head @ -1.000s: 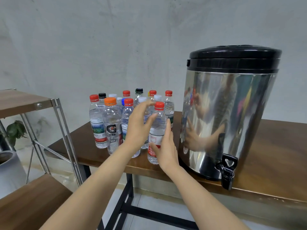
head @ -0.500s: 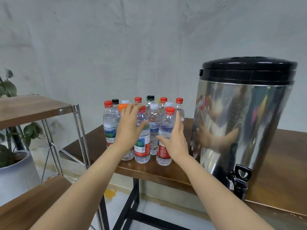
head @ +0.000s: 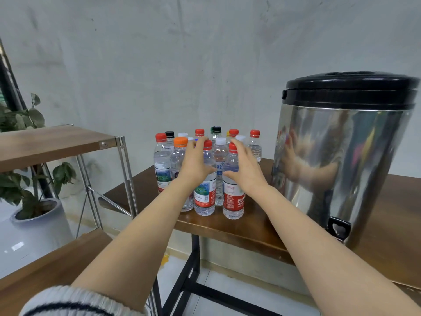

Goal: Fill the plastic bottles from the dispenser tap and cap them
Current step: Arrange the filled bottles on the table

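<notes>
Reaches both bare arms forward toward a cluster of bottles [head: 219, 156]. Holds the left hand [head: 196, 165] upright with the palm facing away, fingers straight and loosely spread, thumb pointing right across the left front bottle [head: 205, 197]. Mirrors that with the right hand [head: 247, 173], fingers straight and thumb pointing left across the right front bottle [head: 233, 197]. Grips nothing with either hand; cannot tell whether the palms touch the plastic. Wears a striped knit sleeve [head: 75, 302], pushed up at the left elbow.

Shows the bottles upright and capped in red, orange, black and white, packed close together at the left end of a brown wooden table [head: 250, 229]. Shows a steel dispenser [head: 341, 156] with a black lid [head: 350, 87] just right of them, its black tap [head: 338, 229] low at the table's front edge. Includes a wood-and-metal shelf [head: 52, 142] to the left, a leafy plant [head: 27, 137] in a white pot [head: 38, 226] behind it, and a bare grey wall [head: 159, 53].
</notes>
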Available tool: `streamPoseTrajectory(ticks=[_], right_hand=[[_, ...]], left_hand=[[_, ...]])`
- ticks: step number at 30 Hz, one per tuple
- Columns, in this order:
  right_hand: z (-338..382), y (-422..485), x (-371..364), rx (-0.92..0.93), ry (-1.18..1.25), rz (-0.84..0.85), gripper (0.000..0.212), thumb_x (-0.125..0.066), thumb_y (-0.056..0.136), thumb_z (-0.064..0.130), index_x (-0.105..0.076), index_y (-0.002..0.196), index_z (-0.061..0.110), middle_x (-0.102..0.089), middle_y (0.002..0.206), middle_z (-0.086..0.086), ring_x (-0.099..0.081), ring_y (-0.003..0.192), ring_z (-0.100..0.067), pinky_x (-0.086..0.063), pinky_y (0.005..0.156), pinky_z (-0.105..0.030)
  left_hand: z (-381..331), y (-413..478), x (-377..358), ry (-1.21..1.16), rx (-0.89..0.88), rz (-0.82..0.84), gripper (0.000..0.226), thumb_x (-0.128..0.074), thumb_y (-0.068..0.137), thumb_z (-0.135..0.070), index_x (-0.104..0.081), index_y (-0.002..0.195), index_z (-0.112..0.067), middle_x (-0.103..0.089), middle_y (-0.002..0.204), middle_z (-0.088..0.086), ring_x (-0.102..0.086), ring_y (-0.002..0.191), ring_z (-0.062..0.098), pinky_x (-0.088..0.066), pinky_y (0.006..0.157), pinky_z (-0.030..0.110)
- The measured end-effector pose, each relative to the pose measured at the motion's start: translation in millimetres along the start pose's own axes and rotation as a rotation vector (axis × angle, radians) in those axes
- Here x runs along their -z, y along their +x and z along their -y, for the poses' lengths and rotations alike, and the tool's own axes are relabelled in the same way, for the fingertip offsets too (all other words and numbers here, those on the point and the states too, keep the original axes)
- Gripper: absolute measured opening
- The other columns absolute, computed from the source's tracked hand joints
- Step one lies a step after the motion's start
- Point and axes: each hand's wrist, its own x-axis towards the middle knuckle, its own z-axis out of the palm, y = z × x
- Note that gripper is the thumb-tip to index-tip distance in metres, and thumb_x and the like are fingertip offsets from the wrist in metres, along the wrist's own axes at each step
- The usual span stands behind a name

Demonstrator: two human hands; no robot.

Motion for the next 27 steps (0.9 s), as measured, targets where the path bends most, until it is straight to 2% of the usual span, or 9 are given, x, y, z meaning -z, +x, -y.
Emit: streamPoseTrajectory(ticks=[5,7,9,10,13,18,22,24,27], right_hand=[[5,-11,-9,0.040,0.046,0.045,0.091,-0.077,0.085,0.024,-0.015,0.148,0.045,-0.037,0.152,-0.004,-0.033,0.140,-0.031,-0.037,0.110,-0.054],[4,-15,-10,0.062,0.071,0.065,0.090,-0.076,0.086,0.024,-0.014,0.148,0.046,-0.036,0.151,-0.004,-0.035,0.138,-0.028,-0.036,0.111,-0.044],[4,-19,-7,0.089,0.089,0.083,0.088,-0.074,0.088,0.020,-0.015,0.150,0.043,-0.033,0.153,-0.003,-0.040,0.136,-0.024,-0.035,0.104,-0.032],[5,-21,-6,0.109,0.079,0.087,0.087,-0.073,0.088,0.020,-0.016,0.150,0.043,-0.031,0.154,-0.002,-0.043,0.134,-0.024,-0.036,0.102,-0.032],[8,-26,-4,0.163,0.033,0.095,0.085,-0.073,0.088,0.023,-0.018,0.150,0.042,-0.029,0.157,0.001,-0.046,0.133,-0.024,-0.042,0.101,-0.039],[10,-34,-7,0.216,0.030,0.103,0.081,-0.070,0.090,0.025,-0.020,0.150,0.043,-0.029,0.156,0.004,-0.040,0.137,-0.019,-0.042,0.100,-0.034],[16,-40,-10,0.239,0.007,0.121,0.082,-0.071,0.089,0.028,-0.019,0.150,0.046,-0.029,0.157,0.005,-0.039,0.138,-0.019,-0.045,0.105,-0.046],[20,-43,-11,0.262,0.016,0.133,0.082,-0.072,0.088,0.027,-0.020,0.150,0.044,-0.030,0.156,0.006,-0.039,0.138,-0.018,-0.044,0.105,-0.045],[30,-49,-11,0.295,0.087,0.150,0.082,-0.072,0.088,0.024,-0.021,0.148,0.046,-0.033,0.154,0.008,-0.040,0.135,-0.015,-0.042,0.104,-0.041]], left_hand=[[9,-18,-9,-0.090,-0.027,0.001,0.099,-0.087,0.073,-0.017,-0.025,0.149,-0.032,-0.049,0.141,0.008,-0.046,0.131,0.029,-0.045,0.106,0.046],[13,-25,-10,-0.165,-0.034,-0.011,0.096,-0.085,0.076,-0.015,-0.026,0.148,-0.035,-0.047,0.145,0.005,-0.046,0.132,0.026,-0.045,0.106,0.042],[15,-32,-11,-0.213,-0.068,-0.018,0.093,-0.082,0.078,-0.010,-0.026,0.149,-0.033,-0.045,0.148,0.002,-0.044,0.134,0.022,-0.042,0.106,0.035],[16,-35,-10,-0.229,-0.084,-0.027,0.093,-0.081,0.079,-0.008,-0.026,0.150,-0.032,-0.043,0.150,0.000,-0.042,0.136,0.020,-0.040,0.107,0.033],[20,-41,-10,-0.262,-0.098,-0.064,0.092,-0.080,0.080,-0.007,-0.027,0.152,-0.029,-0.038,0.154,-0.005,-0.037,0.139,0.012,-0.035,0.111,0.031],[26,-52,-8,-0.304,-0.081,-0.129,0.091,-0.079,0.081,-0.005,-0.028,0.152,-0.030,-0.040,0.153,-0.007,-0.039,0.140,0.012,-0.038,0.114,0.039],[26,-71,-6,-0.368,-0.053,-0.216,0.086,-0.078,0.084,-0.009,-0.030,0.150,-0.036,-0.040,0.152,-0.010,-0.040,0.139,0.008,-0.042,0.112,0.044],[25,-81,0,-0.362,-0.065,-0.258,0.085,-0.078,0.083,-0.009,-0.031,0.150,-0.032,-0.041,0.152,-0.009,-0.040,0.139,0.010,-0.042,0.111,0.047],[22,-99,15,-0.321,-0.066,-0.285,0.085,-0.079,0.081,-0.007,-0.032,0.150,-0.026,-0.044,0.150,-0.005,-0.042,0.138,0.011,-0.042,0.111,0.044]])
